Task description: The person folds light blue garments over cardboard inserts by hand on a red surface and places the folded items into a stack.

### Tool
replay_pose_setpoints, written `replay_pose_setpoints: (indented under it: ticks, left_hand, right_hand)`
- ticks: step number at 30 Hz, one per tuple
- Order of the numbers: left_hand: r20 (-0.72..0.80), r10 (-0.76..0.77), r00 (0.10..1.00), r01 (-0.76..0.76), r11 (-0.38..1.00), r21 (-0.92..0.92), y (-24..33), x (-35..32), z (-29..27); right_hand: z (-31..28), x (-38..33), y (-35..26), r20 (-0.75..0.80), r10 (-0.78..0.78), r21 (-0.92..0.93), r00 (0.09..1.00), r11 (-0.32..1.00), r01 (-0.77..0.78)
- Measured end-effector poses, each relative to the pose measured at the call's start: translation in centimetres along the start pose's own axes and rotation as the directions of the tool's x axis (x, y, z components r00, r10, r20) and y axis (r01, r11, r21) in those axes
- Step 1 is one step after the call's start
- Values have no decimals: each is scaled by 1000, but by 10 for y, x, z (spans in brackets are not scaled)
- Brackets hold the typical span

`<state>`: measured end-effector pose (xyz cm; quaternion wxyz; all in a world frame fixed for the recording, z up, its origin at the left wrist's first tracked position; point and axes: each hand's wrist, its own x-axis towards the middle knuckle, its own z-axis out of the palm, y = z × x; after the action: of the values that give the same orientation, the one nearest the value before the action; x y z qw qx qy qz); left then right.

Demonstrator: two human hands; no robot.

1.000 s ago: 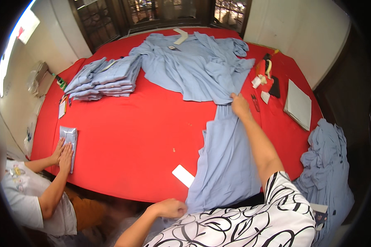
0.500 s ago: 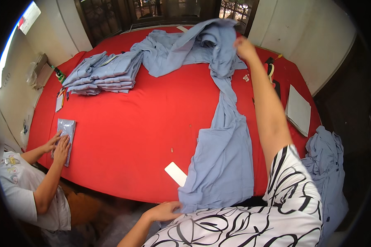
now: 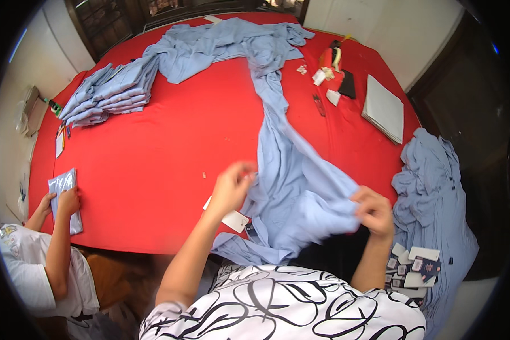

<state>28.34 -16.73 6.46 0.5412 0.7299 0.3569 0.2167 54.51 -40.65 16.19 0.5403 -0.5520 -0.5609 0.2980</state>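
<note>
A light blue shirt (image 3: 292, 170) is spread in folds across the near part of the red-covered table, its lower end over the table's front edge. My right hand (image 3: 375, 212) pinches its right edge and holds it raised and stretched. At the opposite edge, my left hand (image 3: 232, 190) has its fingers curled together against the cloth, slightly blurred. A dark label (image 3: 251, 229) shows on the fabric below it. Partly under my left wrist lies a white card (image 3: 234, 221). From the shirt's far end, more blue cloth (image 3: 207, 48) runs along the back of the table.
Folded blue garments (image 3: 110, 93) are stacked at the far left. A co-worker's hands (image 3: 68, 201) hold a bagged garment (image 3: 65, 181). Rightward lie white sheets (image 3: 384, 107), a black flat item (image 3: 347, 85) and red snips (image 3: 319, 105). A blue cloth heap (image 3: 430, 170) with small labels (image 3: 416, 266) stands at right.
My right hand has come back from the table's far side to the shirt's near right edge, lifting it. My left hand has moved up onto the shirt. The co-worker has raised the bagged garment.
</note>
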Motion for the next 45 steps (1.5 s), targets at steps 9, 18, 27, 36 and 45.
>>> replay_pose_setpoints:
  ticks: [9,18,27,36,45]
  left_hand:
    - [230,311,922,-380,837,394,19,117,116]
    - [90,-138,986,150,529,-835,-6,-77,6]
    - [-15,619,785,-434,533,-726,178,-49,-350]
    - [-614,280,738,246,736,631,-28,-39,-216]
    - [-864,28,503,545,765,343,-134,-153,-93]
  right_hand:
    - [-63,-66,-132,576,-604,362,550,792,491]
    - [-130,-91,-135,-304,-38,-343,952,937,-73]
    - [-50,254,-4,-226,201,353,953,929,-112]
    - [52,168,150,-125,444,29,887,896,-444]
    - [111,36,136,-228,169,-792,959,540,-284]
